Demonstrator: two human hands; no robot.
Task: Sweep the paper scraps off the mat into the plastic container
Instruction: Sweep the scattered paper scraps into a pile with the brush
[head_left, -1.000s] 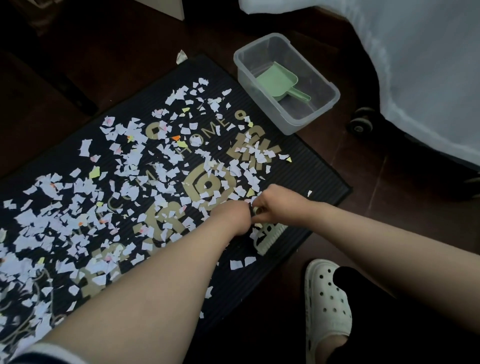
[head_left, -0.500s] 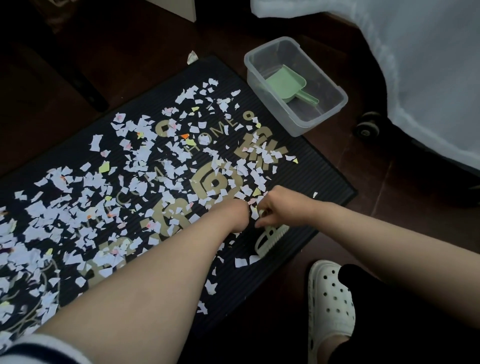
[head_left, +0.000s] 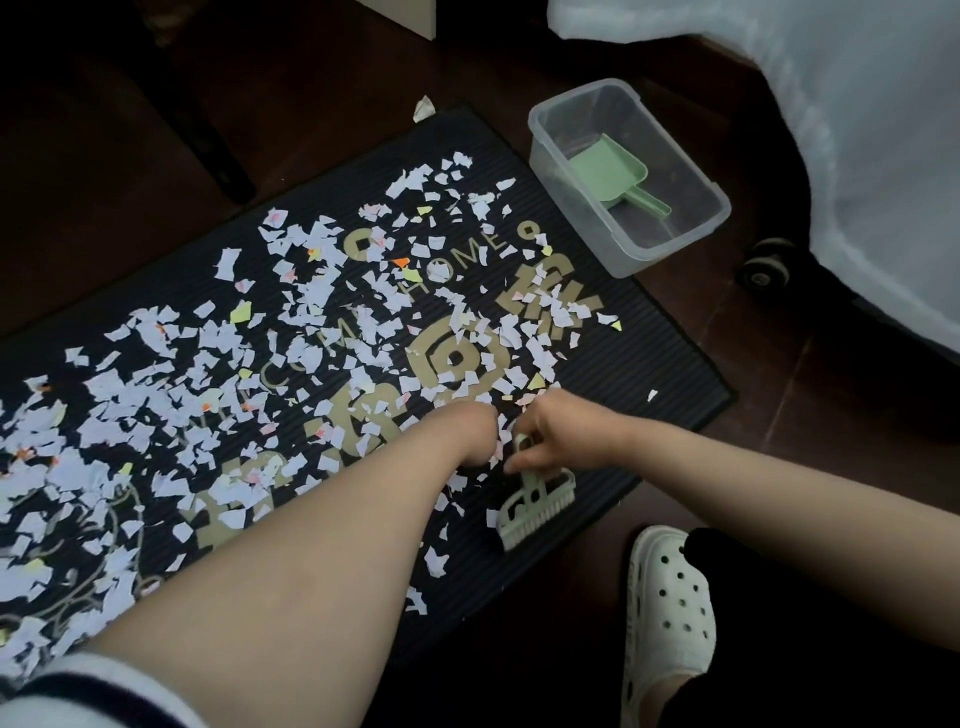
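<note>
A dark door mat (head_left: 654, 358) lies on the floor, covered with several white and coloured paper scraps (head_left: 208, 364). The clear plastic container (head_left: 631, 262) stands off the mat's far right corner with a green scoop (head_left: 608, 174) inside. My right hand (head_left: 563, 431) grips the handle of a pale green brush (head_left: 535, 506), whose bristles rest on the mat near its front edge. My left hand (head_left: 467, 431) sits just left of it, low over the scraps. Its fingers are hidden behind the wrist.
A white clog (head_left: 667, 608) on a foot stands on the dark wooden floor (head_left: 779, 493) right of the mat. White fabric (head_left: 831, 156) hangs at the right above a caster wheel (head_left: 766, 267). One scrap (head_left: 424, 108) lies beyond the mat's far edge.
The brush shows more fully below my right hand, which now holds only its handle end. My left hand has stayed beside it.
</note>
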